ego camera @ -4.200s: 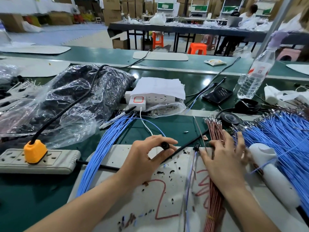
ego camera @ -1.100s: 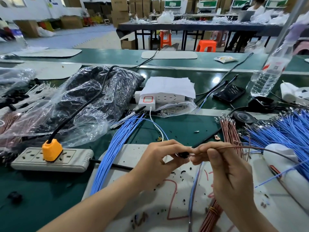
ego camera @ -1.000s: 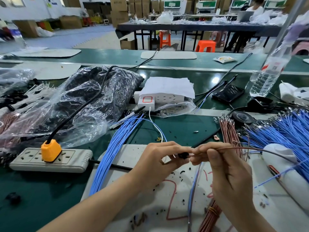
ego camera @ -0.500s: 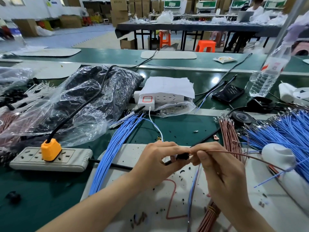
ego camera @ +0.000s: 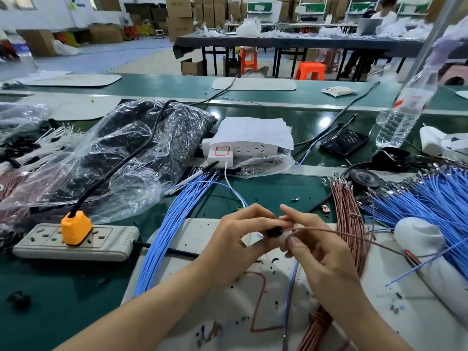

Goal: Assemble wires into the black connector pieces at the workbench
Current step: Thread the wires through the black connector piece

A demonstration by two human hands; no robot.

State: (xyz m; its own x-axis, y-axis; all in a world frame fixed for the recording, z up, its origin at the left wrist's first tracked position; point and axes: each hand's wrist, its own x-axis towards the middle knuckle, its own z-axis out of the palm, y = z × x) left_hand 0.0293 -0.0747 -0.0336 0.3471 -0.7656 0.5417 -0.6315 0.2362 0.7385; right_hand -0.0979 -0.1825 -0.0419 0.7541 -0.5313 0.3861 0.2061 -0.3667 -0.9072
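Head view. Factory hall with cardboard boxes and long tables in the upper frame; below it a green counter [ego camera: 266, 196] carrying a white work mat [ego camera: 192, 231] at lower centre.

Hands meet over the mat at centre frame. Left hand [ego camera: 235, 244] pinches a small black connector piece [ego camera: 274, 231] between thumb and fingertips. Right hand [ego camera: 321, 257] pinches a thin brown wire [ego camera: 354, 236] close to its end, tip at the connector's right face; the rest of the wire trails off to the right edge. Whether the terminal is seated: cannot tell, fingers hide the joint.

A single blue wire [ego camera: 291, 282] hangs down from under the hands. Probably already in this connector, not confirmed.

Stock left:
- bundle of loose brown wires [ego camera: 347, 206], right of centre, touching the mat
- fan of loose blue wires [ego camera: 435, 198], right edge
- long sheaf of blue wires [ego camera: 172, 224], left of the hands; far ends not legible
- clear plastic bag of black parts [ego camera: 141, 148], upper left

Judgement: one connector mid-assembly, brown wire going in. No pile of finished pieces identifiable. Large wire stock suggests most of the job remains.
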